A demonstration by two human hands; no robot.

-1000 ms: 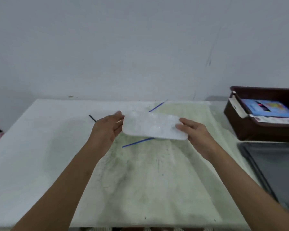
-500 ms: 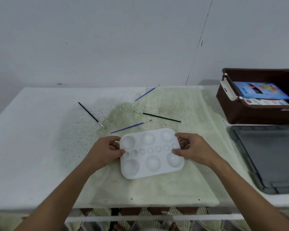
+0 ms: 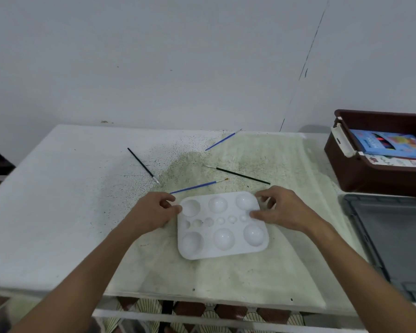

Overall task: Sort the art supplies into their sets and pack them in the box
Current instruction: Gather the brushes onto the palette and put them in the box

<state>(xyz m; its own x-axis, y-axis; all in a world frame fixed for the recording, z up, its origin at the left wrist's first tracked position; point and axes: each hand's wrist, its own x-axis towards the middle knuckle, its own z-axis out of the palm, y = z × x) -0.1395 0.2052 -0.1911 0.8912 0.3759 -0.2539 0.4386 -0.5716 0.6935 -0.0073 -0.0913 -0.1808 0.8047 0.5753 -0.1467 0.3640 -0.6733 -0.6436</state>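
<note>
Palette [image 3: 222, 225] lowered flat, hands [image 3: 151, 213] gripping edges

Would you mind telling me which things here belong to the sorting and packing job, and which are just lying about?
Part of the job:
white palette, held at its edges by the left hand and right hand
two blue brushes
two black brushes
brown box with a blue packet inside

Lying about:
grey lid
stained table
</note>
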